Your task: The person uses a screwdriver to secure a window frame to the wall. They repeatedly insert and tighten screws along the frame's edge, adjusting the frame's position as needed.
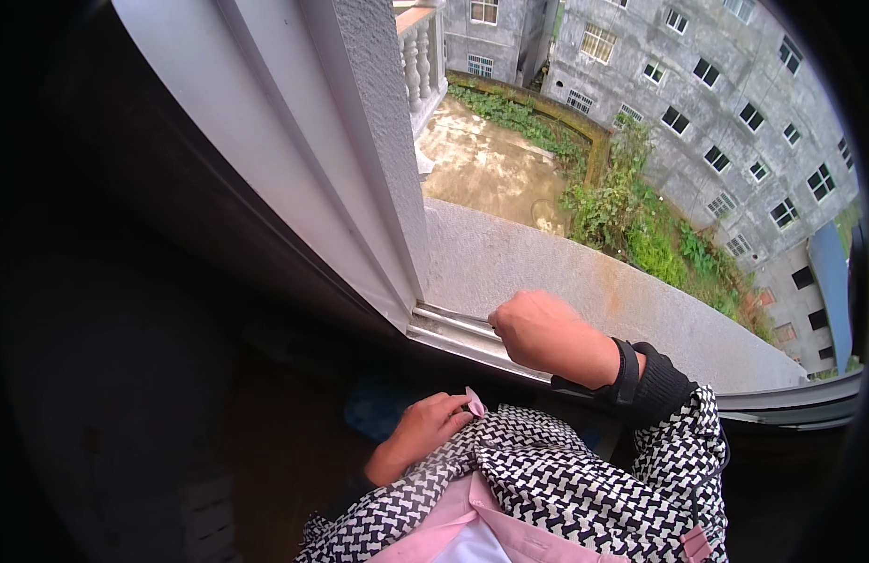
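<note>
My right hand (533, 328) is closed in a fist over the window track (472, 340), at the sill. A thin, dark, rod-like tool (458, 316) runs from the fist along the track toward the corner of the frame; its handle is hidden inside my fingers. Lower down, in front of my body, my left hand (425, 427) has its fingers bent and pressed to a small piece of pink cloth (476, 403). That cloth lies against my black-and-white patterned sleeve or jacket (533, 432), and I cannot tell whether it is part of the garment.
A white window frame (312, 159) rises on the left. Beyond the track is a pale concrete ledge (584, 272). Far below lie a yard (491, 155), green plants (631, 220) and a grey building (678, 84). Something blue (369, 408) sits in the shade indoors.
</note>
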Demonstrator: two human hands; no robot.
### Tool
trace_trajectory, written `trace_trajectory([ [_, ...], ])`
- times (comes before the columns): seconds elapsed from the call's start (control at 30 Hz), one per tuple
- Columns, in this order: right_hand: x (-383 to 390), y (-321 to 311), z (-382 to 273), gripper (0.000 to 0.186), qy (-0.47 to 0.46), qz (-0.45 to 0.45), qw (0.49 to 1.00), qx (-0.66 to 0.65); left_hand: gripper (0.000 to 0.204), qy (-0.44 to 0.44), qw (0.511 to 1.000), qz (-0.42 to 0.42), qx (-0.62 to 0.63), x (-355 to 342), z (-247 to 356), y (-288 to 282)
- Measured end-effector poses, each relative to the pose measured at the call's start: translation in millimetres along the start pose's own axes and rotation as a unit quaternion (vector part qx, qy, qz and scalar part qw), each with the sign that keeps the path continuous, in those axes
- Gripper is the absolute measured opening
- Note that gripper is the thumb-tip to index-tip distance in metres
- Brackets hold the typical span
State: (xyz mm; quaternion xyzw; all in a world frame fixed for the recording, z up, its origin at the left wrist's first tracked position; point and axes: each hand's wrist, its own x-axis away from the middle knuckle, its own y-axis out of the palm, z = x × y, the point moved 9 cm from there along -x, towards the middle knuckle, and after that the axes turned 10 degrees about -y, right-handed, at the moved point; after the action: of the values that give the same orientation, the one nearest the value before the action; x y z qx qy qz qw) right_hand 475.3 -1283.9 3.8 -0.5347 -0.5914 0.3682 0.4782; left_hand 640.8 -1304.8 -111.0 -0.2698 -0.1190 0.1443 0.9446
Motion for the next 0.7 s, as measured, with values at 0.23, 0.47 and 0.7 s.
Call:
trace_trajectory([
  [0.23, -13.0, 8.0, -16.3, 0.012, -0.029, 0.039, 0.999, -0.007, 0.03, 0.009, 0.998, 0.058, -0.011, -9.4, 10.8, -12.9],
  [0.47, -1.9, 12.1, -17.8, 0.012, -0.053, 0.017, 0.998, -0.001, 0.028, 0.019, 0.999, 0.039, -0.024, -9.7, 15.6, -4.1],
  [0.7, -10.6, 15.5, -18.0, 0.01, -0.047, 0.029, 0.998, -0.024, 0.028, 0.029, 0.998, 0.045, -0.028, -6.6, 12.4, 3.9],
])
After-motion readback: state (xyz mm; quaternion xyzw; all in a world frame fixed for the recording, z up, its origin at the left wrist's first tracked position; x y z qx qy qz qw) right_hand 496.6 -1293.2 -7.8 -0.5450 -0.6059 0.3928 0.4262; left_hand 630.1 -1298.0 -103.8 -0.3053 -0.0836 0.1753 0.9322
